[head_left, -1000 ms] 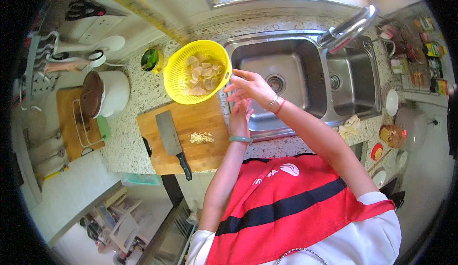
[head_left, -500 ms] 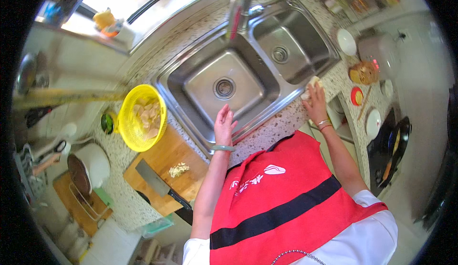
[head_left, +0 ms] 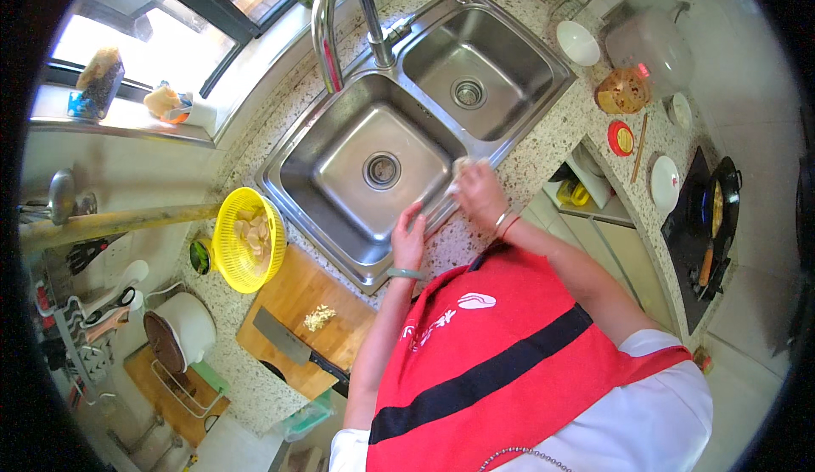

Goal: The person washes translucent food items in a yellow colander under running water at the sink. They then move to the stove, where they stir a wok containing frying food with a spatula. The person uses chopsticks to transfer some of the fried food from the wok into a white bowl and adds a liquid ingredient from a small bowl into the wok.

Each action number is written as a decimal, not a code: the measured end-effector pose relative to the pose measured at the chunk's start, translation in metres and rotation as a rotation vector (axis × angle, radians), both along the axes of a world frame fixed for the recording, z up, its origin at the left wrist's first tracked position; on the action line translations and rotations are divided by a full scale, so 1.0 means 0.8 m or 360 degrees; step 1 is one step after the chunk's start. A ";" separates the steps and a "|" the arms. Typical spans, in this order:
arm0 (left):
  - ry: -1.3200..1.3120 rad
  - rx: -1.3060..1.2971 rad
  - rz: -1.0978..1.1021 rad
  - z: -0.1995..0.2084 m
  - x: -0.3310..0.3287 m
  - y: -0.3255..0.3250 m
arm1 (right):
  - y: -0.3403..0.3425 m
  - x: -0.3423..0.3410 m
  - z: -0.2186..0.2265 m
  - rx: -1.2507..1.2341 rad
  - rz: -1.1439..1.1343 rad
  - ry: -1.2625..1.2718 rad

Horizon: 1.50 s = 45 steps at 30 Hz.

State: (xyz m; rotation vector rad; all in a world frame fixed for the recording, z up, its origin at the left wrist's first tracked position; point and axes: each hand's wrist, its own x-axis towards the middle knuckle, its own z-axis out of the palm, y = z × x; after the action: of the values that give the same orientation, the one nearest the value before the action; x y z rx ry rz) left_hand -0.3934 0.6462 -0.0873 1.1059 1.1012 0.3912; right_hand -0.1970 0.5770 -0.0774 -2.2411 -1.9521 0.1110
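Observation:
A pale cloth (head_left: 461,166) lies bunched under the fingers of my right hand (head_left: 480,195), which is closed on it at the front rim of the double steel sink (head_left: 273,160). That hand is slightly smeared by motion. Close to its left, my left hand (head_left: 409,233) holds nothing, its fingers apart near the rim of the large basin. A wooden cutting board (head_left: 310,278) to the left carries a cleaver (head_left: 284,336) and a small heap of chopped pale bits (head_left: 319,317). Next to the board, a yellow colander (head_left: 227,247) contains pale pieces of food.
A chrome faucet (head_left: 370,5) arches over the sink. On the right counter are a white bowl (head_left: 578,43), a food jar (head_left: 622,90), a red lid (head_left: 621,138) and a white dish (head_left: 665,184). A wok (head_left: 724,192) sits on the stove. A lidded white pot (head_left: 191,323) stands left.
My right hand has slid the cloth leftward along the sink's front rim, from its right end toward my left hand. The left hand has lowered slightly, and the view has shifted.

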 end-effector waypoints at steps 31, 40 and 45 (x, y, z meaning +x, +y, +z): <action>0.0528 0.1902 -0.0343 0.046 0.204 -0.149 | -0.353 0.185 0.041 0.0793 -0.1408 0.1856; 0.0055 0.1633 -0.0807 0.069 0.338 -0.154 | -0.409 0.223 0.043 0.0809 -0.1799 0.1665; -0.0025 0.1113 -0.1517 0.031 0.401 -0.157 | -0.434 0.229 0.083 0.0907 -0.1893 0.1654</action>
State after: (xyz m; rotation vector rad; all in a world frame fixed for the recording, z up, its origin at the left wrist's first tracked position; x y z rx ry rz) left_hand -0.0727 0.5203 -0.0626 2.0845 0.3008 -0.0003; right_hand -0.0138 0.2300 -0.0112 -1.8995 -0.0279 0.3797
